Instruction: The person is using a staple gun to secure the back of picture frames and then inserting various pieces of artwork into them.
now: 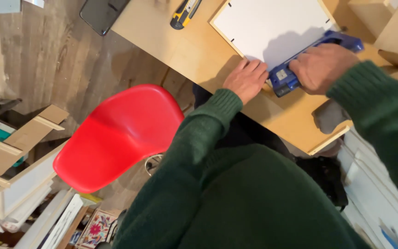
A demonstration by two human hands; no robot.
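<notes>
Right hand (321,68) fingers wrapped around blue staple gun (300,64), nose at frame (272,27) edge; left hand (246,79) fingers flat and together, pressing frame corner just beside the gun. Frame lies face-down on desk (199,50); utility knife (185,11) well beyond the fingers.

Frame (272,27) lies flat on the counter (199,50). Stapler (300,64) rests on the frame's near edge, under the right hand (323,68); the left hand (246,79) presses just left of it. Utility knife (185,11) lies left of the frame; chair (120,133) stands beside the counter.
</notes>
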